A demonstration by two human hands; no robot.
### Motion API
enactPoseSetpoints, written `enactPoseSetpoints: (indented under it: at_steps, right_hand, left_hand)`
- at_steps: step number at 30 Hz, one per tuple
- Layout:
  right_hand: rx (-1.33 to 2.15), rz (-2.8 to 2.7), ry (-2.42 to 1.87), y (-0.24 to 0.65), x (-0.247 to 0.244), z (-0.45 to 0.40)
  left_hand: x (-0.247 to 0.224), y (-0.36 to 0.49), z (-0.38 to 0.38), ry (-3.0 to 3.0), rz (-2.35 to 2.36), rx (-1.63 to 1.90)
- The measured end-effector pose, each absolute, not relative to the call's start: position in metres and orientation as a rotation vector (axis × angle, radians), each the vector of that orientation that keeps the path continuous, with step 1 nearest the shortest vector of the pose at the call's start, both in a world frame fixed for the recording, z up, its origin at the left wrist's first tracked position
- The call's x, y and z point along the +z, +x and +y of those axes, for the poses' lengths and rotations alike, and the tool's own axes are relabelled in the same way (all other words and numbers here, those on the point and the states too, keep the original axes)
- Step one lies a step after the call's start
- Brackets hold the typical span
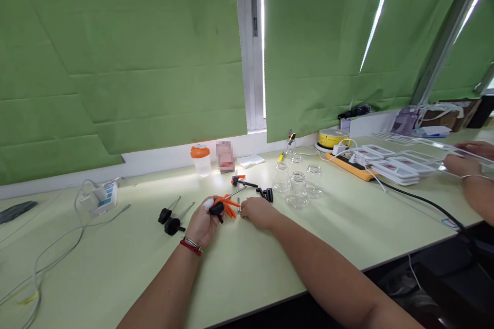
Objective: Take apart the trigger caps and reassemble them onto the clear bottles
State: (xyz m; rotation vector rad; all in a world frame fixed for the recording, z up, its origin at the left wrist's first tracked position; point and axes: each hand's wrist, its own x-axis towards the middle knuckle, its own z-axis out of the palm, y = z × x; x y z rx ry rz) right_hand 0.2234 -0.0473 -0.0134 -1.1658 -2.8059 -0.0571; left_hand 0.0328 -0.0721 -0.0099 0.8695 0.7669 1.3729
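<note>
My left hand is closed around a black cap with a metal rod that points up and to the right. Orange pieces lie just right of it. My right hand has its fingers together at a small metal piece beside the orange pieces. Two black caps with metal rods rest on the table left of my left hand. Several small black parts lie behind my right hand, and an orange and black piece is farther back.
Several clear glass jars stand right of centre. Behind are an orange-lidded bottle and a pink box. An orange power strip, white frames and another person's hands are at right. Cables run along the left.
</note>
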Motion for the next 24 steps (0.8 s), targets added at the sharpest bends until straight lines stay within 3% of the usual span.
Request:
enactPoseSetpoints:
  at_steps: [15,24]
  right_hand:
    - [0.016,-2.879,-0.890,0.203,-0.009,-0.075]
    - [0.818,-1.765,-0.878,0.220,-0.011,-0.053]
  left_hand:
    - [-0.011,0.032,-0.070,0.849,0.784,1.369]
    - [-0.012,0.041,-0.074,0.860,0.803,1.286]
